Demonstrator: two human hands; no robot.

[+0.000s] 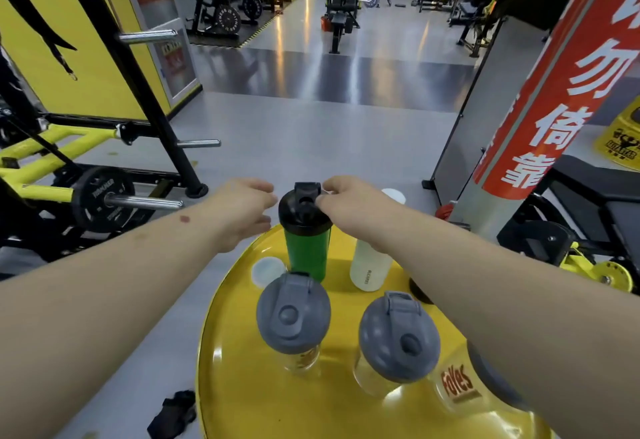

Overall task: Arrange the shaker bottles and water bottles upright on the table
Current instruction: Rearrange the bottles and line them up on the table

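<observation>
Head view: the green plastic shaker bottle with a black flip-top lid (305, 241) stands upright at the far side of the round yellow desk (242, 386), its long axis vertical, directly between both hands. The right hand (349, 203) is nearer — its fingertips pinch the lid's rim. The left hand (242, 210) hovers just beside the bottle, loosely open and holding nothing.
</observation>
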